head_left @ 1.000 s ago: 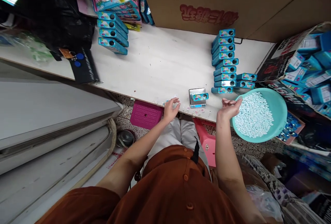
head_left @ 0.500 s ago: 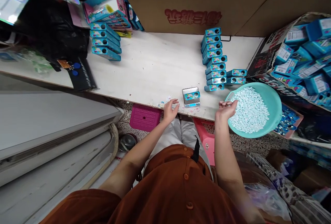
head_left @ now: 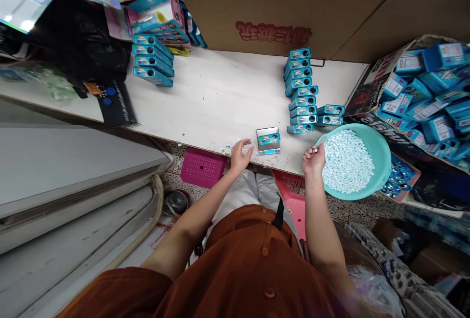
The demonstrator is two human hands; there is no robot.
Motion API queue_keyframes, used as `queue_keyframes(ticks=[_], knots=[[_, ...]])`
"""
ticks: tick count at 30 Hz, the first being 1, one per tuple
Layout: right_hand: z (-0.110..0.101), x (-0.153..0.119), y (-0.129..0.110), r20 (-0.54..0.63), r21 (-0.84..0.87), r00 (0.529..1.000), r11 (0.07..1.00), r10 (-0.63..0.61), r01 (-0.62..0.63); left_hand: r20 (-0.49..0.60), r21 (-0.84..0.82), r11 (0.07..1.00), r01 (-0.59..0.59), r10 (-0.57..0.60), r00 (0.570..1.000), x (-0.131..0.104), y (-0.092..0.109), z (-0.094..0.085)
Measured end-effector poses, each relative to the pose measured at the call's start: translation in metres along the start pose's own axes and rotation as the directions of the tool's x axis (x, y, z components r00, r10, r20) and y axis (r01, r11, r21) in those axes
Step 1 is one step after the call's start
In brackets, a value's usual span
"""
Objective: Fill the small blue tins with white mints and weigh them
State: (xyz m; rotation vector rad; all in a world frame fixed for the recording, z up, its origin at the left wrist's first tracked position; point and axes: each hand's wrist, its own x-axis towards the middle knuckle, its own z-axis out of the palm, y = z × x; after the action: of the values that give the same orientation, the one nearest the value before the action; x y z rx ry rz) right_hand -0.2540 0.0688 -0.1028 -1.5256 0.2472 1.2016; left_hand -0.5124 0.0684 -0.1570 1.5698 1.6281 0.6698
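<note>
Curling around some white bits (head_left: 315, 150), the right hand (head_left: 313, 160) had the green bowl (head_left: 383, 161) beside it. The left hand (head_left: 240, 156) was spread, the scale (head_left: 272, 151) and blue box (head_left: 269, 139) near its thumb.

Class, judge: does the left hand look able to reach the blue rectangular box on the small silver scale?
Probably yes: the left hand is beside the small silver scale, with nothing visible blocking the blue rectangular box.
</note>
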Motion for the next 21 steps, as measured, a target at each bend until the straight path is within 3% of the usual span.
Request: queue_keyframes(ticks=[3, 7, 9, 13, 16, 19, 21], knots=[[-0.015, 0.001, -0.008, -0.014, -0.030, 0.999, 0.999, -0.038, 0.038, -0.001, 0.079, 0.996, -0.041, 0.041, 0.999, 0.004, 0.009, 0.006], [-0.043, 0.010, -0.020, -0.102, -0.183, 0.969, 0.962, -0.225, 0.204, 0.054, 0.137, 0.986, -0.095, 0.089, 0.995, 0.019, 0.019, 0.023], [-0.059, 0.017, -0.026, -0.109, -0.305, 0.933, 0.905, -0.343, 0.297, 0.064, 0.135, 0.983, -0.123, 0.116, 0.991, 0.031, 0.019, 0.034], [-0.088, 0.027, -0.034, -0.060, -0.534, 0.816, 0.709, -0.575, 0.460, 0.148, 0.052, 0.984, -0.173, 0.164, 0.975, 0.050, 0.027, 0.047], [-0.100, 0.027, -0.036, -0.059, -0.543, 0.798, 0.690, -0.600, 0.479, 0.232, 0.014, 0.973, -0.231, 0.222, 0.947, 0.049, 0.059, 0.044], [-0.103, 0.022, -0.034, -0.031, -0.423, 0.851, 0.779, -0.524, 0.463, 0.248, -0.013, 0.927, -0.376, 0.367, 0.896, 0.036, 0.113, 0.036], [-0.101, 0.018, -0.032, -0.013, -0.289, 0.905, 0.868, -0.425, 0.404, 0.260, -0.041, 0.872, -0.488, 0.481, 0.837, 0.028, 0.150, 0.037]])
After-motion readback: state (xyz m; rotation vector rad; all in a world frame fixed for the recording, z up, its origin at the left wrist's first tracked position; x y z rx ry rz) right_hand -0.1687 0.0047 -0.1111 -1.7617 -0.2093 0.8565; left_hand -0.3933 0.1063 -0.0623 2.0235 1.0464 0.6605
